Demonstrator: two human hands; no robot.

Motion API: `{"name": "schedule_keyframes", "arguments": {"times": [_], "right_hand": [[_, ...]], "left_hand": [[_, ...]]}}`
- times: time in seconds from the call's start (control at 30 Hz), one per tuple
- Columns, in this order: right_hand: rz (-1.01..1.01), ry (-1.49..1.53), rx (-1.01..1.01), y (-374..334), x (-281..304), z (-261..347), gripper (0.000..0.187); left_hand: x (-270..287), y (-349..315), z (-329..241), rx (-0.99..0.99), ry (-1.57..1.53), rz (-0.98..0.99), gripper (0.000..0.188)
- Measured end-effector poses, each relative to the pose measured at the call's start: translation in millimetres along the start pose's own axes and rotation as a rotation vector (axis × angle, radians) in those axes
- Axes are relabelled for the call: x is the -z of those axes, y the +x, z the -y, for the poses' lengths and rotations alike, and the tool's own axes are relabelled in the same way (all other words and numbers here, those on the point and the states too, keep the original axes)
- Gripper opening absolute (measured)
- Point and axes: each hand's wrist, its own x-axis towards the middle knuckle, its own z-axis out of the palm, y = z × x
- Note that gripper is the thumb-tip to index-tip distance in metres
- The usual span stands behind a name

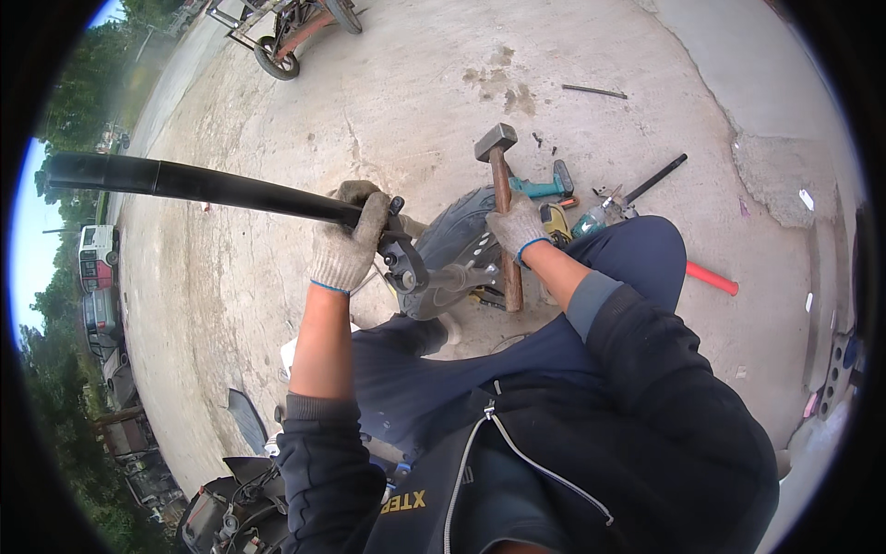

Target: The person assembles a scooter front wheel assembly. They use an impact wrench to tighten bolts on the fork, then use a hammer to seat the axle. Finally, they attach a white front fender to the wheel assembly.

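Note:
My left hand (349,245), in a pale knitted glove, is closed around the near end of a long, thick black tube (221,189). The tube sticks out far to the left. Beside that hand sits a black metal clamp (399,258), with a grey metal shaft (454,278) next to it. My right hand (519,228), gloved too, grips the wooden handle of a hammer (496,143) partway along. The steel head points up and away from me. Between my knees a black tyre (452,229) lies partly hidden behind the clamp and hammer.
Right of the tyre lie a teal power tool (546,185), another teal tool (592,220), a black rod (657,178) and a red bar (712,278). A thin dark strip (594,91) is farther off. A wheeled frame (288,46) stands far left; dark machine parts (231,517) lie near left.

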Motion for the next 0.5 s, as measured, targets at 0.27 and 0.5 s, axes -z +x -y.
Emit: {"name": "schedule_keyframes", "arguments": {"times": [0.27,0.5], "right_hand": [[0.008,0.53,-0.043,14,27,1,0.034],[0.082,0.25,0.087,-34,97,54,0.051]], "left_hand": [[25,6,-4,0.218,0.175,0.133,0.067],[5,-3,-14,0.383,-0.335,0.165,0.074]]}}
